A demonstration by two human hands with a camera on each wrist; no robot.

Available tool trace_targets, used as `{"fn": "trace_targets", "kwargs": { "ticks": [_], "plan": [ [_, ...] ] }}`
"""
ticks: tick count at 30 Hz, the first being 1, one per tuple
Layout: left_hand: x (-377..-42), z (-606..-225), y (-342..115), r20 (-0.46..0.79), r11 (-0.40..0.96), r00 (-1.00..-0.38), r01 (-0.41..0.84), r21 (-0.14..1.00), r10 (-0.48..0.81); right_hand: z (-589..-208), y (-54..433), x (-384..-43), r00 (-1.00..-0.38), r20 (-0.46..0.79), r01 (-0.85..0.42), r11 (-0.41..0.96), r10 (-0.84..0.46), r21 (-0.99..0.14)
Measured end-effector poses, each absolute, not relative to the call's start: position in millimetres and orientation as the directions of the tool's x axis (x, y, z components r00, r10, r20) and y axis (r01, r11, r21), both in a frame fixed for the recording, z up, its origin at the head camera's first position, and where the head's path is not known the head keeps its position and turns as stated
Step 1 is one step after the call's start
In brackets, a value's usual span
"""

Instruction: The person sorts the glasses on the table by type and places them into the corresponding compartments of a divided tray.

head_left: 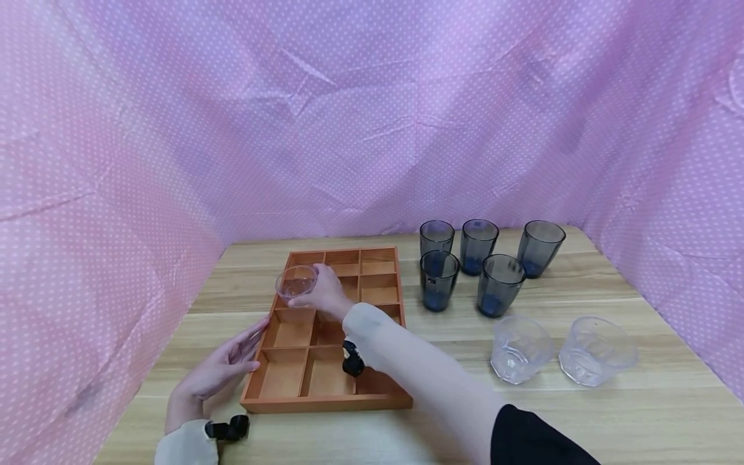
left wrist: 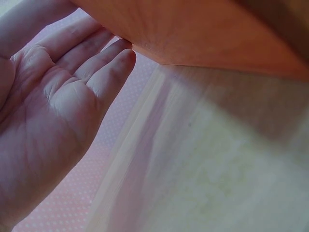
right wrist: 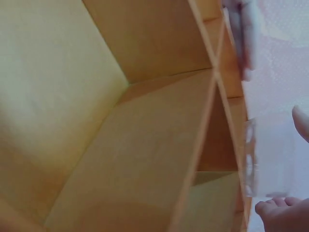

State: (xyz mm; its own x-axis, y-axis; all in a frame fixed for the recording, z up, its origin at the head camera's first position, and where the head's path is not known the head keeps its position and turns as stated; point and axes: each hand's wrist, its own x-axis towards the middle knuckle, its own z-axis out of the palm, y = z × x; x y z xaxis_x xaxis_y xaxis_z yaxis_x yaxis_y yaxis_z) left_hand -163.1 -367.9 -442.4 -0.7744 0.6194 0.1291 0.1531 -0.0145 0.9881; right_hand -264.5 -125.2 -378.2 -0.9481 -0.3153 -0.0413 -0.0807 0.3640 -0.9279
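Note:
My right hand (head_left: 327,292) holds a clear cup (head_left: 295,286) over the far left part of a wooden compartment tray (head_left: 325,407). In the right wrist view the clear cup (right wrist: 274,159) shows between thumb and fingers (right wrist: 285,216), right at the tray's dividers. My left hand (head_left: 219,368) is at the tray's left side. In the left wrist view the straight fingers (left wrist: 112,72) of that hand touch the tray's outer wall (left wrist: 193,34), palm in sight.
Several smoky grey glasses (head_left: 438,281) stand upright right of the tray at the back of the wooden table (head_left: 453,361). Nearer, two clear cups (head_left: 521,352) stand at the right. A pink dotted cloth (head_left: 349,129) hangs behind and along both sides.

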Motion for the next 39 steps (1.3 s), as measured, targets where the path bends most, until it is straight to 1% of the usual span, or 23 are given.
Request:
{"fn": "trace_targets", "kwargs": {
  "ticks": [4,6,11,15,19,25,29,35,39],
  "plan": [
    [-164,-442,-368,0.135,-0.016,-0.769,0.161,0.987,0.625,-367,-111,-261,-0.937,-0.042,-0.091,0.361,-0.346,-0.928],
    [-164,-442,-368,0.135,-0.012,-0.769,0.164,0.986,0.625,-361,-102,-259,-0.931,-0.025,-0.122,0.375,-0.364,-0.919],
    [-164,-441,-368,0.131,0.001,-0.771,0.169,0.986,0.623,-353,-76,-251,-0.910,0.055,-0.259,0.458,-0.412,-0.851],
    [-162,-441,-367,0.112,0.016,-0.786,0.152,0.988,0.608,-351,-56,-242,-0.892,0.100,-0.304,0.422,-0.440,-0.854],
    [-160,-441,-368,0.087,0.040,-0.804,0.137,0.990,0.588,-347,-38,-233,-0.870,0.127,-0.308,0.325,-0.475,-0.894],
    [-160,-443,-367,0.092,0.044,-0.801,0.146,0.988,0.592,-344,-14,-216,-0.855,0.111,-0.272,0.257,-0.506,-0.927],
    [-160,-444,-366,0.099,0.038,-0.799,0.150,0.988,0.593,-343,2,-205,-0.836,0.129,-0.280,0.213,-0.533,-0.936],
    [-160,-445,-366,0.114,0.016,-0.789,0.154,0.988,0.603,-343,28,-193,-0.823,0.107,-0.258,0.199,-0.558,-0.946],
    [-160,-444,-364,0.129,0.005,-0.785,0.166,0.986,0.606,-343,43,-187,-0.828,0.093,-0.244,0.205,-0.553,-0.948]
  ]
}}
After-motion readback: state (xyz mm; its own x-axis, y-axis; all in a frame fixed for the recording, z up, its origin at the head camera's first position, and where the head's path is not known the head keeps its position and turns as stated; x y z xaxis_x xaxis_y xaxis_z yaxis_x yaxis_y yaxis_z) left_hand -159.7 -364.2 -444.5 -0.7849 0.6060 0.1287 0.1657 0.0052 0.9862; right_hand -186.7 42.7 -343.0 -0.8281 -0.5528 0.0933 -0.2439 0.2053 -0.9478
